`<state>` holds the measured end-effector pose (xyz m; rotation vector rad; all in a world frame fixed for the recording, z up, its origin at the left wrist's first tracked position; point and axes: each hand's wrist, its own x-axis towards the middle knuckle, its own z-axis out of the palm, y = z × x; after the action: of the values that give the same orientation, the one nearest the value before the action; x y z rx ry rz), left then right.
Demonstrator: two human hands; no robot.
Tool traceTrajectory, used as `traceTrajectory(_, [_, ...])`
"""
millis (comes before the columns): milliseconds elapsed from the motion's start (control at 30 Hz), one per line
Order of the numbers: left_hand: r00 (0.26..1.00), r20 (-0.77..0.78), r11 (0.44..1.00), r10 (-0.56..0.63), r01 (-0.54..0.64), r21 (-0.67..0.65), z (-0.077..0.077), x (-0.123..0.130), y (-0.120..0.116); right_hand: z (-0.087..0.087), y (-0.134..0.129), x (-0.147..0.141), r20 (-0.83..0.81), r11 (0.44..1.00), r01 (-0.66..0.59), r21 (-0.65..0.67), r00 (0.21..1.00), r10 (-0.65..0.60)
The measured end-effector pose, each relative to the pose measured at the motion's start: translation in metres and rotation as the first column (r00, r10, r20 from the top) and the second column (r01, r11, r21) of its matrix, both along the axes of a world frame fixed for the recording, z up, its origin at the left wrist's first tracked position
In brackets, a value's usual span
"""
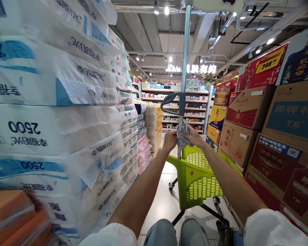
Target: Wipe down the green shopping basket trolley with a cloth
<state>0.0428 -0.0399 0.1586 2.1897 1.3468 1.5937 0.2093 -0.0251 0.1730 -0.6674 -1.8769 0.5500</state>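
Both my arms reach forward to the upright metal pole (pixel 185 54) of a lime-green shopping cart (pixel 192 174). A black-and-white striped cloth (pixel 184 136) is bunched around the pole, just under a grey loop handle (pixel 173 102). My right hand (pixel 195 136) is closed on the cloth from the right side. On the left side, my left hand (pixel 170 140) is closed against the cloth and pole; its fingertips are partly hidden. The cart's basket with round and oval holes sits below my hands.
Tall stacks of plastic-wrapped tissue packs (pixel 87 119) stand close on the left. Stacked cardboard boxes (pixel 292 112) line the right. Orange packs (pixel 17 218) lie at lower left. Shelves of goods (pixel 174 90) stand ahead across the tiled floor (pixel 166 177). A cart caster (pixel 171 186) shows below.
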Motion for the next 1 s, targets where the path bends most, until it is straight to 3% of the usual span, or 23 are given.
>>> traceTrajectory(167, [1.000,0.006,0.998,-0.027,0.027,-0.062,0.000,0.004,-0.002,0.034,0.003,0.000,-0.155,0.977,0.195,0.084,0.971,-0.181])
traceTrajectory(267, [1.000,-0.030,0.999,0.008,-0.010,-0.053,0.002,0.005,-0.004,0.043,0.006,-0.009,-0.171,0.989,0.142,0.039,0.976,-0.133])
traceTrajectory(367, [1.000,-0.029,0.999,-0.009,0.008,-0.041,-0.001,0.003,-0.002,0.037,0.008,-0.014,-0.174,0.994,0.105,-0.022,0.979,-0.107])
traceTrajectory(467, [0.997,0.035,0.996,-0.075,0.076,-0.045,-0.011,-0.001,0.002,0.020,0.006,-0.010,-0.095,0.993,0.108,-0.051,0.989,-0.112])
traceTrajectory(600, [0.976,0.133,0.964,-0.172,0.195,-0.183,-0.032,-0.005,0.006,-0.009,-0.003,0.002,0.033,0.987,0.055,-0.153,0.998,-0.050])
traceTrajectory(667, [0.954,0.190,0.928,-0.232,0.276,-0.251,-0.041,-0.005,0.007,-0.016,-0.007,0.006,0.070,0.983,0.019,-0.181,0.998,-0.006])
traceTrajectory(767, [0.935,0.220,0.902,-0.278,0.333,-0.276,-0.046,-0.004,0.008,-0.006,-0.009,0.008,0.117,0.992,0.070,-0.103,0.991,-0.058])
traceTrajectory(900, [0.951,0.181,0.917,-0.252,0.295,-0.269,-0.042,-0.001,0.002,0.020,-0.006,-0.001,-0.131,0.991,0.131,-0.022,0.982,-0.133])
traceTrajectory(1000, [0.979,0.092,0.949,-0.182,0.199,-0.245,-0.039,0.000,-0.004,0.020,-0.002,-0.008,-0.223,0.996,0.078,-0.049,0.971,-0.088])
